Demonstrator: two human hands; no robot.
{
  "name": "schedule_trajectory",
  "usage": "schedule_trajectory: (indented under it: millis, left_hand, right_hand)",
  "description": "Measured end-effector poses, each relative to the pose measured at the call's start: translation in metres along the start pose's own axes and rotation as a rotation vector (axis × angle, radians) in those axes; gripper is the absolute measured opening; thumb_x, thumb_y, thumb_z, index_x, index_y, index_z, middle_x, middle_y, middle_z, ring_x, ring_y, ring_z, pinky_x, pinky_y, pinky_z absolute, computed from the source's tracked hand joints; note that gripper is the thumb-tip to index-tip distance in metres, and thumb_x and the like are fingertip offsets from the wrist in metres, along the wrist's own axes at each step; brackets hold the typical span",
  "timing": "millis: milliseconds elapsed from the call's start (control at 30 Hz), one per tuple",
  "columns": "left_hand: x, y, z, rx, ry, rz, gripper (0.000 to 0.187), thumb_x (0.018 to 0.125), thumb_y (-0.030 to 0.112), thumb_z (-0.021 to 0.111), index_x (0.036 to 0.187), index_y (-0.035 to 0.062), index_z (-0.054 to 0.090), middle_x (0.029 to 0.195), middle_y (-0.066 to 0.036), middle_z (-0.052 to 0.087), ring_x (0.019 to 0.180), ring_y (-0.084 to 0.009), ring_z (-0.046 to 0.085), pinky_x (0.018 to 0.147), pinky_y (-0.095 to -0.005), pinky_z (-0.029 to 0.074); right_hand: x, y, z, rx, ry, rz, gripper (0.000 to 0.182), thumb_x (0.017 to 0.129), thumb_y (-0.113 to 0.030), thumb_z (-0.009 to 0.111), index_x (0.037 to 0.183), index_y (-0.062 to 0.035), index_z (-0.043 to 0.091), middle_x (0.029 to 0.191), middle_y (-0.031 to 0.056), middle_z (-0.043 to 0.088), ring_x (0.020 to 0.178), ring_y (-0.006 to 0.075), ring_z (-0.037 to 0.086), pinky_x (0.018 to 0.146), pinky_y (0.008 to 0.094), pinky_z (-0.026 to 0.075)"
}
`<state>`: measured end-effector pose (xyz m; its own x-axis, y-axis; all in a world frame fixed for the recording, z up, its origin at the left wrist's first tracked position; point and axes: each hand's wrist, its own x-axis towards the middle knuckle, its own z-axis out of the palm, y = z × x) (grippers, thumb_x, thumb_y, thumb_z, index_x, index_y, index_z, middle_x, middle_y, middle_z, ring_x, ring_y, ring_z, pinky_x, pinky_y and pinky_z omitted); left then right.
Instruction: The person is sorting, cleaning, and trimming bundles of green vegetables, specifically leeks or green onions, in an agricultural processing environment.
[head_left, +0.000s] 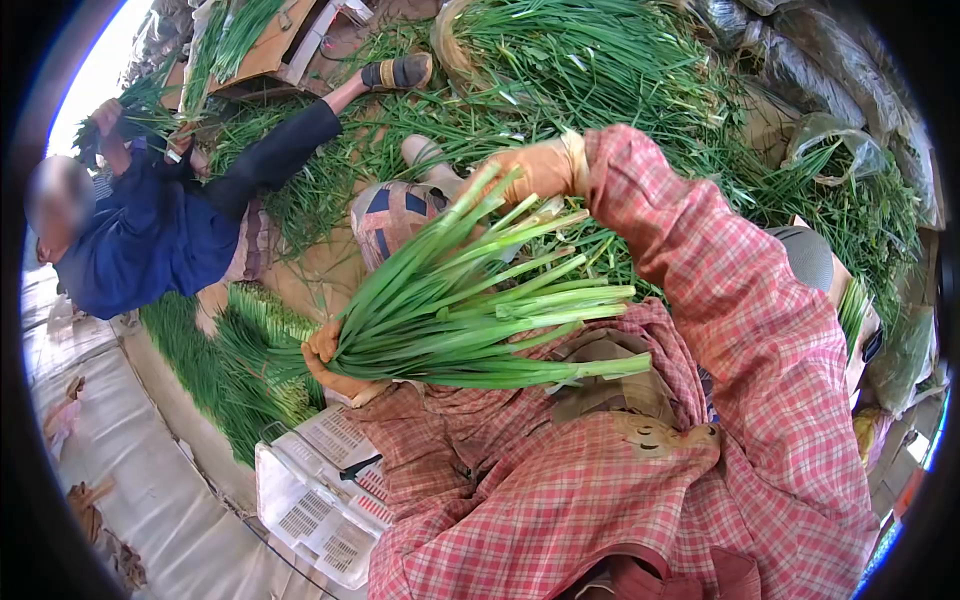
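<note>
A bunch of long green stalks (pixel 470 310), looking like garlic chives, fans out in front of my chest, its pale cut ends to the right. My left hand (pixel 340 362), in a tan glove, is closed round the narrow leafy end. At the upper edge of the bunch, my right hand (pixel 530 172), gloved too, curls at several stalk ends. Its fingertips are partly hidden by the stalks. Below the bunch is my checked pink clothing (pixel 600 480).
A large heap of green stalks (pixel 590 60) spreads ahead, loose leaves around it. Bundles (pixel 250 370) lie on the left beside a white plastic crate (pixel 325 490). A co-worker in dark blue (pixel 150 250) sits at left holding stalks. Plastic bags (pixel 850 140) lie at right.
</note>
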<state>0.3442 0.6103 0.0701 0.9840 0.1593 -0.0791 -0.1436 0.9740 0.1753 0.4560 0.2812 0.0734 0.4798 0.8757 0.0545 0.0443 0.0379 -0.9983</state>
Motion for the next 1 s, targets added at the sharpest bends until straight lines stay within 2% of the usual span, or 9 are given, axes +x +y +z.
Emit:
schedule_trajectory:
  millis: [100,233,300,367,467,567,667,867,1000]
  left_hand:
    - [-0.003,0.001,-0.004,0.004,0.038,0.027,0.031,0.085,0.014,0.045,0.060,0.0174,0.028,0.056,0.006,0.031,0.055,-0.0083,0.032,0.068,-0.0255,0.035]
    - [-0.005,0.002,-0.004,0.021,0.056,0.060,0.030,0.085,0.014,0.045,0.060,0.0175,0.028,0.056,0.006,0.031,0.055,-0.0083,0.032,0.068,-0.0255,0.035]
    - [-0.005,0.008,-0.010,0.095,0.103,0.097,0.030,0.086,0.016,0.043,0.060,0.0171,0.028,0.056,0.006,0.031,0.055,-0.0090,0.032,0.071,-0.0266,0.037]
    - [-0.003,0.008,-0.016,0.262,0.193,0.216,0.030,0.086,0.017,0.042,0.060,0.0168,0.028,0.056,0.005,0.032,0.055,-0.0095,0.033,0.073,-0.0277,0.037]
    - [-0.001,0.018,-0.026,0.257,0.136,0.167,0.029,0.087,0.020,0.039,0.060,0.0165,0.028,0.056,0.005,0.033,0.055,-0.0101,0.032,0.077,-0.0302,0.038]
    - [0.000,0.028,-0.030,0.190,-0.242,-0.086,0.025,0.089,0.020,0.039,0.065,0.0141,0.039,0.072,-0.002,0.047,0.078,-0.0157,0.046,0.092,-0.0398,0.035]
    - [-0.010,0.006,0.006,0.584,0.365,0.211,0.028,0.089,0.024,0.039,0.063,0.0152,0.036,0.063,0.002,0.041,0.069,-0.0152,0.042,0.083,-0.0360,0.038]
    - [-0.017,0.013,0.010,0.499,0.335,0.050,0.030,0.090,0.031,0.041,0.064,0.0152,0.041,0.074,-0.001,0.050,0.082,-0.0185,0.048,0.081,-0.0366,0.039]
    - [-0.023,0.013,0.009,0.898,0.537,0.219,0.030,0.090,0.033,0.043,0.065,0.0161,0.044,0.078,-0.002,0.054,0.082,-0.0209,0.051,0.078,-0.0372,0.041]
  right_hand:
    - [-0.034,-0.031,0.021,0.191,0.340,0.337,0.031,0.083,-0.023,0.055,0.111,-0.0091,0.058,0.091,0.0023,0.061,0.073,0.0095,0.051,0.062,0.0252,0.042]
    - [-0.132,-0.016,-0.014,0.307,0.814,0.343,0.024,0.081,-0.022,0.060,0.100,-0.0062,0.060,0.082,0.0010,0.060,0.073,0.0092,0.053,0.064,0.0228,0.043]
    - [-0.151,-0.018,-0.017,-0.417,0.660,0.557,0.028,0.079,-0.021,0.062,0.104,-0.0091,0.060,0.093,0.0037,0.061,0.085,0.0136,0.055,0.076,0.0268,0.045]
    - [-0.139,-0.033,-0.001,-0.445,0.666,0.363,0.032,0.079,-0.022,0.062,0.108,-0.0089,0.060,0.107,0.0066,0.058,0.104,0.0185,0.051,0.089,0.0300,0.041]
    - [-0.087,-0.051,0.020,-0.206,0.388,0.263,0.030,0.077,-0.022,0.065,0.101,-0.0033,0.061,0.098,0.0104,0.060,0.091,0.0184,0.056,0.081,0.0283,0.045]
    - [-0.059,-0.030,0.041,-0.056,0.509,0.152,0.030,0.074,-0.021,0.070,0.094,0.0000,0.061,0.086,0.0092,0.061,0.080,0.0176,0.057,0.072,0.0275,0.045]
    - [-0.072,-0.031,0.040,-0.325,0.616,0.173,0.031,0.073,-0.024,0.068,0.094,-0.0020,0.063,0.080,0.0099,0.063,0.073,0.0155,0.057,0.068,0.0288,0.045]
    - [-0.172,-0.036,-0.001,-0.440,1.104,0.377,0.019,0.075,-0.020,0.065,0.084,-0.0033,0.064,0.072,0.0033,0.060,0.065,0.0103,0.051,0.060,0.0261,0.043]
    - [-0.287,-0.015,-0.030,-0.926,1.431,1.167,0.031,0.074,-0.025,0.064,0.102,-0.0111,0.061,0.093,0.0101,0.063,0.084,0.0250,0.058,0.072,0.0351,0.046]
